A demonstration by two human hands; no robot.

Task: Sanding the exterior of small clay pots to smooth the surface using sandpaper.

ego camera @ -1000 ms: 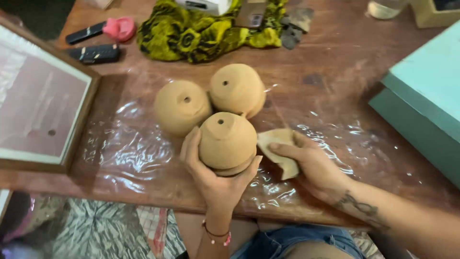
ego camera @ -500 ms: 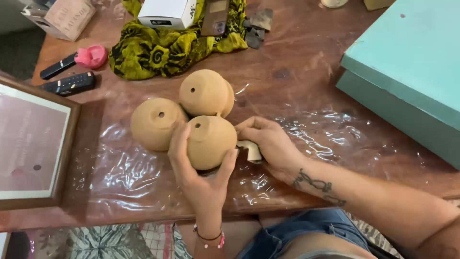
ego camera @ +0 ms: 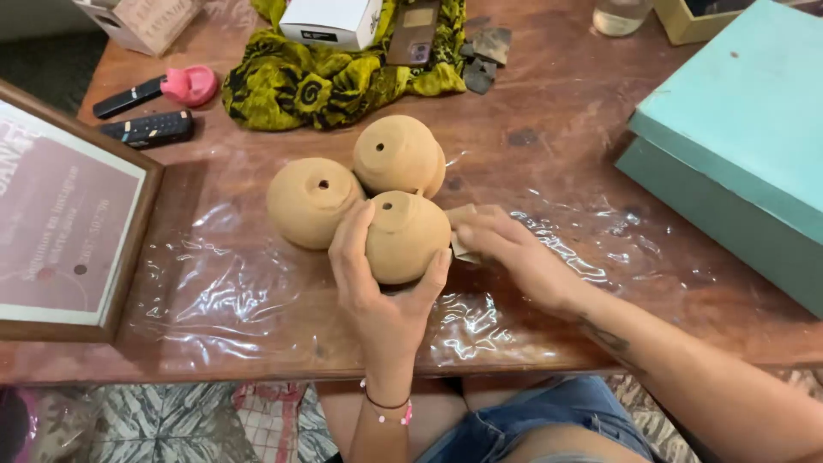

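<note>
My left hand (ego camera: 377,296) cups a round tan clay pot (ego camera: 405,236) from below, its small hole facing up. My right hand (ego camera: 506,253) presses a small piece of brown sandpaper (ego camera: 461,231) against the right side of that pot. Two more clay pots rest upside down on the clear plastic sheet (ego camera: 223,291), one to the left (ego camera: 309,199) and one behind (ego camera: 399,154), both touching or nearly touching the held pot.
A framed picture (ego camera: 64,223) lies at the left. A teal box (ego camera: 737,146) fills the right. Behind are a yellow-black cloth (ego camera: 300,81), a white box (ego camera: 330,21), a phone (ego camera: 413,30), two remotes (ego camera: 146,129), a pink object (ego camera: 190,84) and sandpaper scraps (ego camera: 484,56).
The view has shifted so the table sits further right and nearer. My right hand with the sandpaper has moved from below the pot's right side up against it.
</note>
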